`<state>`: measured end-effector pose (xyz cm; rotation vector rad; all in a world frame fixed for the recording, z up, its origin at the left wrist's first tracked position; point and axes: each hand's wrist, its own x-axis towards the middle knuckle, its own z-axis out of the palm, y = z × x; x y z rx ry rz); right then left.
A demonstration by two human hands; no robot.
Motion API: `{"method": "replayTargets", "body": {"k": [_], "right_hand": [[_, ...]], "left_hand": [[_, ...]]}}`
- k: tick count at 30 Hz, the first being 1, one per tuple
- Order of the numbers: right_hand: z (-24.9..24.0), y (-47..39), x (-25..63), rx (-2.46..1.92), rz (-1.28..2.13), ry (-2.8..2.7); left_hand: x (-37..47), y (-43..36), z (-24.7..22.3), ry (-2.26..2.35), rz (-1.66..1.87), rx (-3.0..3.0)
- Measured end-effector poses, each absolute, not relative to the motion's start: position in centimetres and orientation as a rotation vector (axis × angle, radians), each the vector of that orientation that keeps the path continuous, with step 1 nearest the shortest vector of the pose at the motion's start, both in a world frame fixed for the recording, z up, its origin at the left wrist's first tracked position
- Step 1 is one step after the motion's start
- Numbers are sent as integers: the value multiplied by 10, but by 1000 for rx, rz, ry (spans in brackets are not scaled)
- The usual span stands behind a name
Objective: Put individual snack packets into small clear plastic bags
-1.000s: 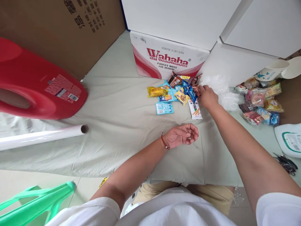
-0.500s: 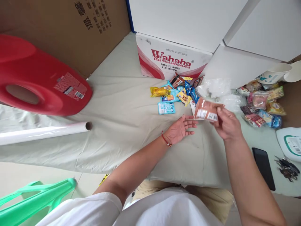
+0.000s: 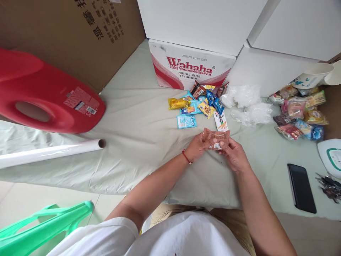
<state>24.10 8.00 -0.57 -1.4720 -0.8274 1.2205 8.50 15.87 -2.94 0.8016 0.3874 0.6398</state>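
A brown snack packet (image 3: 216, 135) with a white label is held level between both hands, above the front part of the cloth-covered table. My left hand (image 3: 197, 146) grips its left end, thumb on top. On the right end, my right hand (image 3: 235, 153) has its thumb pressed on the label. Just behind the packet lies a white snack packet (image 3: 221, 121) with sticks printed on it. Further back is a loose pile with a yellow packet (image 3: 179, 103), a light blue packet (image 3: 187, 121), a cookie packet (image 3: 206, 108) and dark blue packets (image 3: 218, 105).
A Wahaha carton (image 3: 191, 65) stands behind the pile. Clear crumpled plastic (image 3: 249, 103) and more wrapped snacks (image 3: 296, 108) lie to the right, with a phone (image 3: 302, 187) and keys (image 3: 330, 186) nearer. Leftward are a red jug (image 3: 58, 92) and a white roll (image 3: 53, 152).
My right hand has brought the brown packet left and toward me. My left hand, open before, now grips its left end. The white packet behind shows more fully.
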Motion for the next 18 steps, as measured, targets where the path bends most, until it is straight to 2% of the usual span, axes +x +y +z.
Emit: {"method": "replayTargets", "body": {"k": [3,8,11,14,18], "right_hand": [[-5,84,259,-1529,1080,-843],[4,114,320,-1905,339,-1081],[5,145,346,-2053,48,-1387],[1,175,355,-2225,-49,-1528],[2,195,358,-2427,3,-1447]], "left_hand": [[85,159,-33,416,579,768],[87,159,-39,337,526,812],[87,158,-36,356,548,920],[86,155,-33,428,552,1090],[88,153,-37,578,632,1279]]}}
